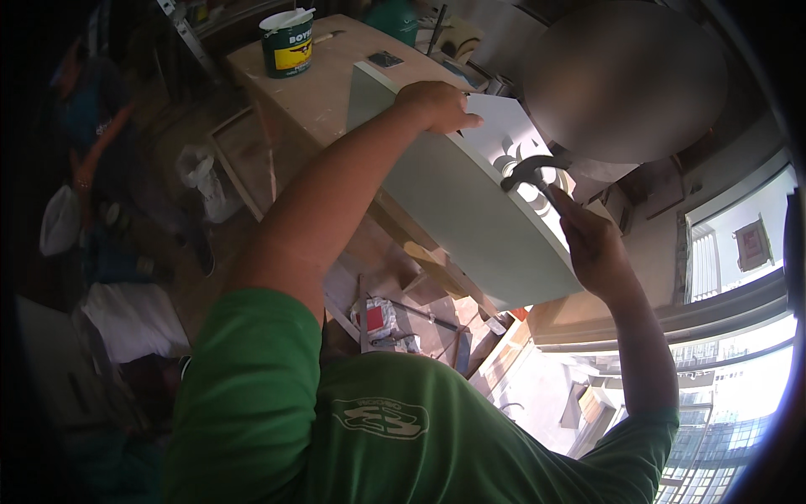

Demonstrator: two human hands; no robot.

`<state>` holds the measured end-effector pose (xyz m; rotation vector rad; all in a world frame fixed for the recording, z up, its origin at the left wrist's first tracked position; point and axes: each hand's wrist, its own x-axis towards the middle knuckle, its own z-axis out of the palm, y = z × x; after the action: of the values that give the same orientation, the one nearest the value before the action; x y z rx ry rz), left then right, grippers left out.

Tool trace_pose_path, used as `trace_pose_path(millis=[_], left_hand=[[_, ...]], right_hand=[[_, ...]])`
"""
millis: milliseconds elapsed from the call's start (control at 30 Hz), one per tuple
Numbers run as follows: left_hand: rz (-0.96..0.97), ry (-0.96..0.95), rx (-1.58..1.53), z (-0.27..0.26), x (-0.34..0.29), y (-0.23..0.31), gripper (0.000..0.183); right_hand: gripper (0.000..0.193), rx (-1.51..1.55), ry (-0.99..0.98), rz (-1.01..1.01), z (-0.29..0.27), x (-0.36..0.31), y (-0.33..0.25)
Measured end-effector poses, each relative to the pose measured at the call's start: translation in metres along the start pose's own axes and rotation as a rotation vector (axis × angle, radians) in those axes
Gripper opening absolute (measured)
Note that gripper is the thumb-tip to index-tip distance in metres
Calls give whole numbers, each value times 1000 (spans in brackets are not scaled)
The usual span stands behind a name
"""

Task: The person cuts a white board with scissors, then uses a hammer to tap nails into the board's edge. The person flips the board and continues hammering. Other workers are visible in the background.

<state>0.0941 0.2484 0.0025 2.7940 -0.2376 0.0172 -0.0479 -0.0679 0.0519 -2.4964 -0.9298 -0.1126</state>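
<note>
1. The panel (445, 202) sits at the centre, tilted, its broad grey-green face toward the wearer and its upper edge running from 12 to 3 o'clock. That slant probably leaves the edge within easy reach of both arms.
2. The left hand (437, 107), at 12 o'clock, is bent over that edge, thumb out toward 3 o'clock. It seems placed there to steady the panel; the fingers are partly hidden, so I cannot tell whether they grip it or anything small.
3. The right hand (594, 244), at 3 o'clock, is closed around the handle of the hammer (534, 170).
4. The hammer's head, at 2 o'clock, overlaps the panel's edge in view; whether it touches is unclear. Held this way, the head lies close to the edge while the fist stays clear.
5. Timber (449, 270) shows just below the panel, likely as support.
6. The bucket (287, 50) stands on the table (357, 42) at 11 o'clock, apart from both hands, presumably to leave working room.
</note>
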Motion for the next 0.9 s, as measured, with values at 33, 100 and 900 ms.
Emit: trace_pose_path(millis=[33,100,900], left_hand=[[-3,-28,19,-2,-1,2,61],[-7,-21,27,-2,-3,2,60],[-18,867,-861,38,10,-175,68]], right_hand=[[45,-66,-71,22,1,0,0],[47,-32,-31,28,-5,9,-10],[46,-50,-52,242,11,24,-44]])
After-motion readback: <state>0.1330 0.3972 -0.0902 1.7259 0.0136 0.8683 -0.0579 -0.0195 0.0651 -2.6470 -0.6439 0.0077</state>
